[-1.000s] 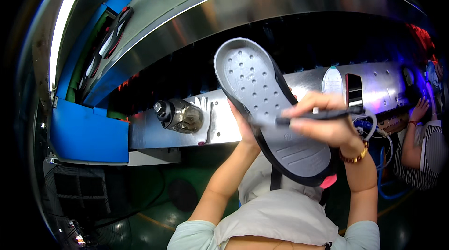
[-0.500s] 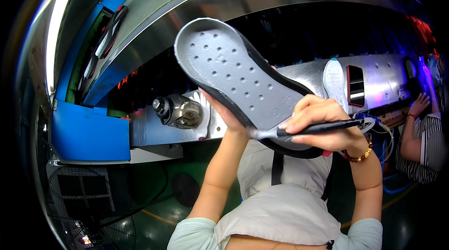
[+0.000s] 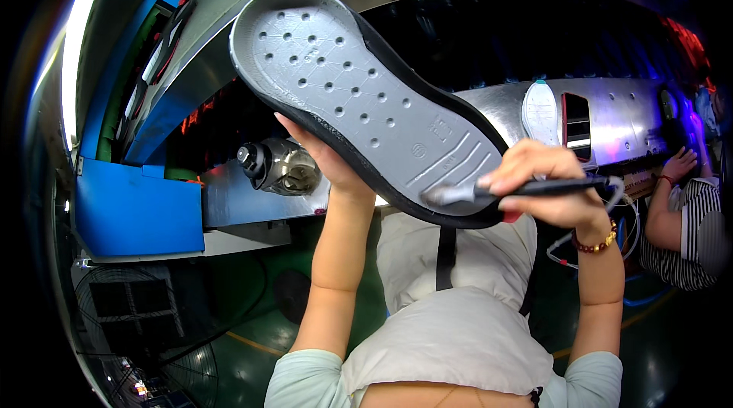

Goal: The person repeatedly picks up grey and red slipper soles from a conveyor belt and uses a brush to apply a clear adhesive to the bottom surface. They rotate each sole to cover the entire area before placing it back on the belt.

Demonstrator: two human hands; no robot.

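Right grip is pinching a slim black-handled brush with pale bristles, thumb and fingertips pressed together around the handle near the bristle end. Left grip is holding a long grey-and-black moulded shoe sole from beneath, along its black side; most of its fingers are hiding behind, so their exact closure is not showing. The sole is hanging tilted in the air above the person's lap, inner face up, dimpled end pointing to upper left.

Technique, as judged: the bristles are touching the grey face close to the black border at the lower end, so a light, even pressure is probably serving best, with strokes following the curve of the rim. The left grip should be keeping the sole steady, its fingers staying clear of the grey surface. Whether the brush is carrying any liquid, I am not able to tell.

Materials: the grey face is looking matt and smooth, bearing round dimples, thin web-like lines and, lower down, slanting parallel ridges. The dimpled end is curving up into a rounded, cup-like rim, slightly glossy. A black band is edging the sides; a small red tip is showing at the lower end.
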